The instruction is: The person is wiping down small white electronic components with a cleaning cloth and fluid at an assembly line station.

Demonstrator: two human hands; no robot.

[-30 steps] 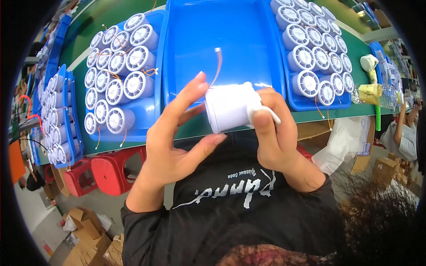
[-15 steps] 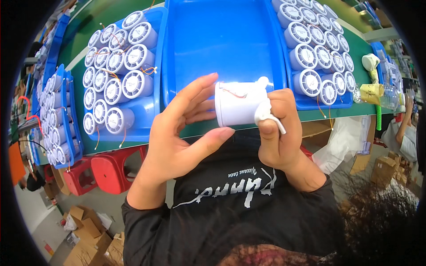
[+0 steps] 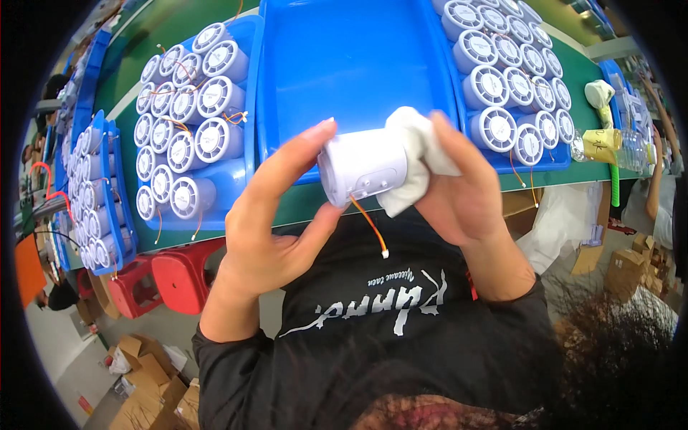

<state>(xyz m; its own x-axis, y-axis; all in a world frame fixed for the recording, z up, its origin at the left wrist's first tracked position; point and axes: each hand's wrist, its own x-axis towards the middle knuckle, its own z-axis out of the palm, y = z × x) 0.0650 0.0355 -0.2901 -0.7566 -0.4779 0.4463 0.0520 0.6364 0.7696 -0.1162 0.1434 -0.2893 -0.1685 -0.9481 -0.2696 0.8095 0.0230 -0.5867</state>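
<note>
A white plastic cylinder (image 3: 364, 163) lies sideways in front of my chest. My left hand (image 3: 271, 204) grips its left end between the thumb and fingers. From its underside hangs a short orange, red and dark cable (image 3: 369, 223) tipped with a small white connector. My right hand (image 3: 464, 192) has a crumpled white cloth (image 3: 410, 140) in it, pressed against the cylinder's right end; the cloth hides that end and some fingertips.
Left and right on the green table (image 3: 290, 223) stand a blue tray (image 3: 233, 179) and another blue tray (image 3: 466, 107), both packed with similar white cylinders. Between them lies a large blue tray (image 3: 344, 64). A clear bottle (image 3: 631, 152) with a yellow label rests at right.
The cylinder has turned, so its cable now hangs downward and a raised panel faces up. The cloth, bunched before, is spread wider, and my right fingers have straightened.
</note>
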